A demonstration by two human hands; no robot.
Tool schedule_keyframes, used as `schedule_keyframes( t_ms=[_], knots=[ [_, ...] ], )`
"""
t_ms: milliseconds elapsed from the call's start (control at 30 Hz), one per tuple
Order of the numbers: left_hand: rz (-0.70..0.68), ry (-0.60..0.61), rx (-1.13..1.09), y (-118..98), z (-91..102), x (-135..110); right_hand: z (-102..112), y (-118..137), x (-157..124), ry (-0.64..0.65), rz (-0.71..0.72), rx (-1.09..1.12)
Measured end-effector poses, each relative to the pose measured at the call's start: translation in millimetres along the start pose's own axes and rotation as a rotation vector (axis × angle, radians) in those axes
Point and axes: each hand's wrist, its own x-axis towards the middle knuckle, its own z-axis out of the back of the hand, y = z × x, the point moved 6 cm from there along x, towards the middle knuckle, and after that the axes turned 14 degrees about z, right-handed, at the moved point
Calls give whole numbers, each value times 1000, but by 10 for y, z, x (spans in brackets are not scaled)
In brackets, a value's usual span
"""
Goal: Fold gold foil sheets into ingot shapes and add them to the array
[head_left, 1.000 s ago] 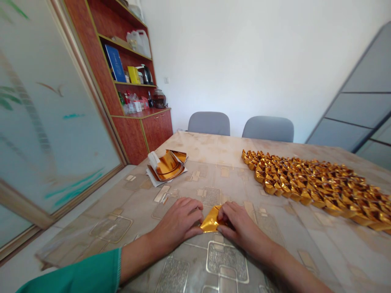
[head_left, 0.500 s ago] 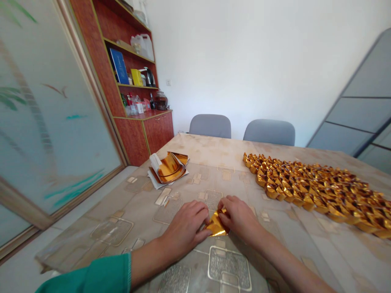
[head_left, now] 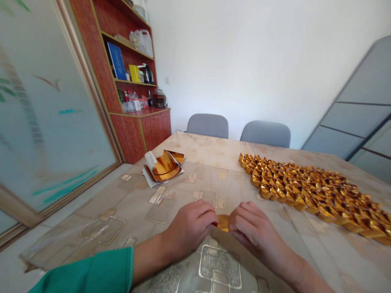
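A small piece of gold foil paper (head_left: 223, 223) is stretched between my hands, just above the near part of the table. My left hand (head_left: 195, 226) grips its left end with curled fingers. At its right end, my right hand (head_left: 256, 224) pinches the foil the same way. Only the middle strip shows; both ends are hidden by my fingers. Farther off to the left lies a loose stack of gold foil sheets (head_left: 166, 167), some bent over and with white backs. On the right stand many folded gold paper ingots (head_left: 305, 189) in close rows.
A patterned cloth covers the table (head_left: 201, 152). Two grey chairs (head_left: 207, 125) stand at its far side, before a white wall. A red-brown cabinet (head_left: 155, 130) with shelves of household items is at the back left, beside a frosted glass door (head_left: 55, 122).
My hands have drawn a little apart, and the foil between them now shows as a narrow strip instead of a flat pointed shape. The view has turned slightly right.
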Motion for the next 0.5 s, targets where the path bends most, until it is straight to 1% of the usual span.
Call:
schedule_keyframes(
  t_ms=[67, 133, 200, 300, 400, 500],
  knots=[
    [-114, 27, 127, -95, -69, -30, -47, 63, -112, 26, 34, -60],
    [-171, 102, 208, -136, -151, -70, -145, 88, -213, 58, 27, -39],
    [-183, 195, 220, -141, -198, -114, -248, 84, -282, 116, -21, 65],
    [-163, 330, 140, -127, -184, -178, -327, 69, -322, 228, -117, 288],
    [-147, 355, 91, -112, -110, -218, -285, 41, -329, 269, -222, 425],
    [-133, 341, 80, -92, -80, -236, -237, 8, -343, 276, -292, 478]
  ],
)
